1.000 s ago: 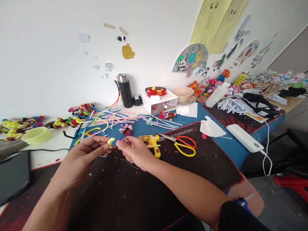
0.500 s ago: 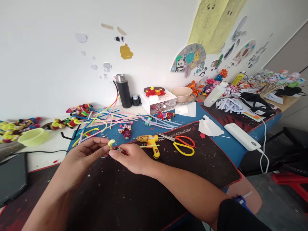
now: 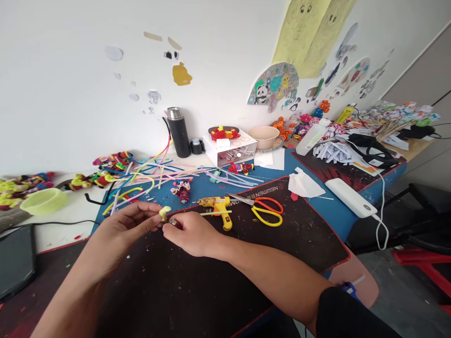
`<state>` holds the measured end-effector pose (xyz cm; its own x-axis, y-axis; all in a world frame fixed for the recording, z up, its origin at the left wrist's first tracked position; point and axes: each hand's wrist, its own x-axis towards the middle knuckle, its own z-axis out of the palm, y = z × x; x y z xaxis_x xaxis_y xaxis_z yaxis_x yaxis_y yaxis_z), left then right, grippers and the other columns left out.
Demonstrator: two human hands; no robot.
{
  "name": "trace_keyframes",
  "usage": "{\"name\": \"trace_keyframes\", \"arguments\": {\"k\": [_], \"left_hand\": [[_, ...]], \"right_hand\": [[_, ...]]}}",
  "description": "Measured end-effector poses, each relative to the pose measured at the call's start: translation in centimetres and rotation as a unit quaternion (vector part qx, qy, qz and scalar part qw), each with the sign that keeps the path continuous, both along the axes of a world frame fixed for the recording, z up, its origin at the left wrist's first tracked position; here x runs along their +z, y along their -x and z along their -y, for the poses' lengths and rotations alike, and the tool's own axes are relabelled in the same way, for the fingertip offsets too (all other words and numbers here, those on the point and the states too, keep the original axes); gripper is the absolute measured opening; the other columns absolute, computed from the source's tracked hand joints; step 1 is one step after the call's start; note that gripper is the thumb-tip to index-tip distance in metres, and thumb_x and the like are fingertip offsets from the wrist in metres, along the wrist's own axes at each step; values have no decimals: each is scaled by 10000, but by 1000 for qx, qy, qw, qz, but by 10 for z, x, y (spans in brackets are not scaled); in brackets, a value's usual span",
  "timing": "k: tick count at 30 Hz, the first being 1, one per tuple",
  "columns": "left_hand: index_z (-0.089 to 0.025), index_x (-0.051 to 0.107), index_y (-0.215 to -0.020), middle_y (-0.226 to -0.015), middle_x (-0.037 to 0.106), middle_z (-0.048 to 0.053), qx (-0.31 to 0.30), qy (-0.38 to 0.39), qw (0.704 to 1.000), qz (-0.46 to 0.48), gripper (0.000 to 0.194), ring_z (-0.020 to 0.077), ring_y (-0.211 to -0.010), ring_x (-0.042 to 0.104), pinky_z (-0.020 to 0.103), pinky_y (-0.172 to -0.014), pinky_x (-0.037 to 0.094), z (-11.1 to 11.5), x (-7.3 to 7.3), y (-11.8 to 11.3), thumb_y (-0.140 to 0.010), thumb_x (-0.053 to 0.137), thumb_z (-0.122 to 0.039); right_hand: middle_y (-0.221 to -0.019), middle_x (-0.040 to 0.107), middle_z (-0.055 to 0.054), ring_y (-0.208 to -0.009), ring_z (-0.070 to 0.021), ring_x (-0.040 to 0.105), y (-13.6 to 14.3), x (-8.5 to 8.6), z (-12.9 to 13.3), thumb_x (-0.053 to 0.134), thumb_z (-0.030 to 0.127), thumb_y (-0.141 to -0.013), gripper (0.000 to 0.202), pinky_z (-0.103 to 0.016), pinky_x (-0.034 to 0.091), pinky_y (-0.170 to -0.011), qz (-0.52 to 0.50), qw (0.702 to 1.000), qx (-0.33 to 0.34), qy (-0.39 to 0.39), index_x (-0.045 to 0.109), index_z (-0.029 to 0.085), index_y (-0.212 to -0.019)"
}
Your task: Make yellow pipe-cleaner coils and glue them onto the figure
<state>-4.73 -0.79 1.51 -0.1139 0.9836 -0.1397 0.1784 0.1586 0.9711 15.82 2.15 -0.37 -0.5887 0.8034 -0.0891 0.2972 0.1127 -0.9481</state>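
Over the dark desk mat, my left hand (image 3: 136,223) pinches a small pale-yellow fuzzy piece (image 3: 164,212), bent like a pipe cleaner, between thumb and fingertips. My right hand (image 3: 193,234) is close beside it, fingers curled and thumb pressed in. Something small and shiny (image 3: 173,221) shows at its fingers; whether it is held or worn I cannot tell. Behind the right hand lies a yellow glue gun (image 3: 220,206) with a thin pale-yellow stick (image 3: 221,213) across it. Scissors (image 3: 269,211) with orange and yellow handles rest to its right.
Loose pipe cleaners (image 3: 155,173) spread over the blue surface, near a dark red fuzzy figure (image 3: 183,191). Further back stand a black flask (image 3: 179,134), a white box (image 3: 230,150) and a beige bowl (image 3: 263,137). A white power bank (image 3: 350,198) lies right, a phone-like black device (image 3: 16,260) left.
The yellow fuzzy piece has turned a little at my left fingertips, its tip now pointing right. My right thumb has shifted slightly from it. The whole view has moved a little.
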Motion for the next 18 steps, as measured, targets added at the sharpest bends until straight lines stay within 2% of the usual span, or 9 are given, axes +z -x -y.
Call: {"name": "trace_keyframes", "arguments": {"k": [12, 18], "left_hand": [[-267, 853, -963, -957, 856, 55, -5, 13, 1000, -4, 679, 292, -933, 810, 388, -843, 650, 0, 2, -3, -535, 1028, -765], [-264, 846, -984, -992, 875, 72, -20, 12, 1000, -15, 661, 298, -946, 815, 388, -850, 649, 0, 0, -3, -586, 1002, -769]], "right_hand": [[-594, 459, 62, -597, -135, 459, 1, 0, -2, 615, 331, -973, 363, -306, 289, -586, 11, 1000, 4, 20, 433, 235, -674], [-591, 450, 67, -591, -137, 445, 0, 0, -1, 624, 346, -974, 355, -313, 279, -585, 19, 999, 9, 27, 442, 238, -688]]}}
